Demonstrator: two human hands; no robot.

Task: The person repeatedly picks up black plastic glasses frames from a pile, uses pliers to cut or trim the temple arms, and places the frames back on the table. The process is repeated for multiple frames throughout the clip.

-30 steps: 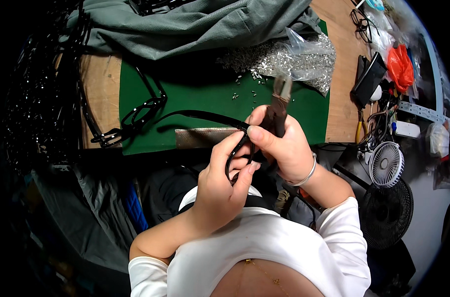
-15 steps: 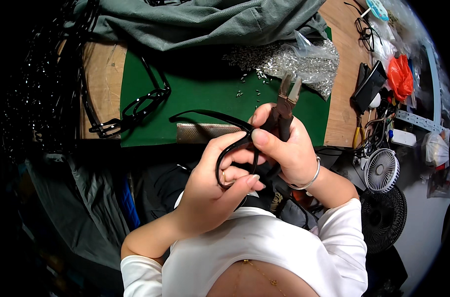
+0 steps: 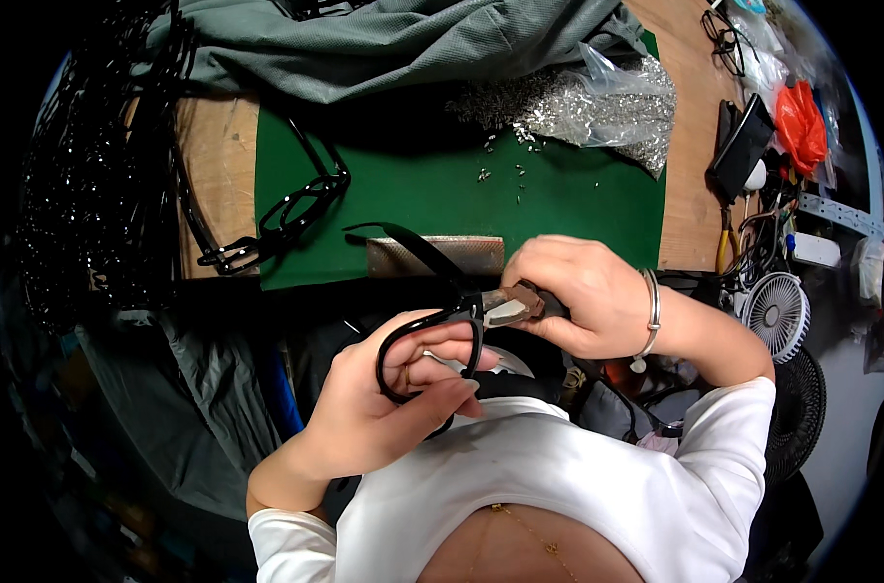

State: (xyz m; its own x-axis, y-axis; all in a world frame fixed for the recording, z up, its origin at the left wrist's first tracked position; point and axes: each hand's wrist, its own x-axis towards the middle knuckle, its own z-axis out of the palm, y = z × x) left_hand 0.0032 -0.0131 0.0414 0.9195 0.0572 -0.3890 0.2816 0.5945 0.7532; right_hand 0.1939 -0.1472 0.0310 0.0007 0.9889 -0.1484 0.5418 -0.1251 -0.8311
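Observation:
My left hand (image 3: pixel 364 389) is closed around a black eyeglass frame (image 3: pixel 424 249), its fingers behind a rim and its thumb across the front. One temple of the frame stretches up and left over the table's front edge. In my right hand (image 3: pixel 583 291) is a pair of pliers (image 3: pixel 508 308) with worn, rust-brown jaws. The jaws point left and meet the frame at its corner, where temple and rim join. Whether they grip a small part there cannot be seen. Part of the frame's lower side is hidden by my left hand.
A green mat (image 3: pixel 393 185) covers the table, with a textured metal bar (image 3: pixel 437 257) at its front edge. A bag of small metal pieces (image 3: pixel 607 117) lies at the back. Another black frame (image 3: pixel 301 209) rests left, beside a heap of black frames (image 3: pixel 92 194). A small fan (image 3: pixel 777 313) stands right.
My right hand has turned the pliers from pointing up to pointing left, bringing the jaws to the frame's corner. My left hand has shifted slightly left and down with the frame.

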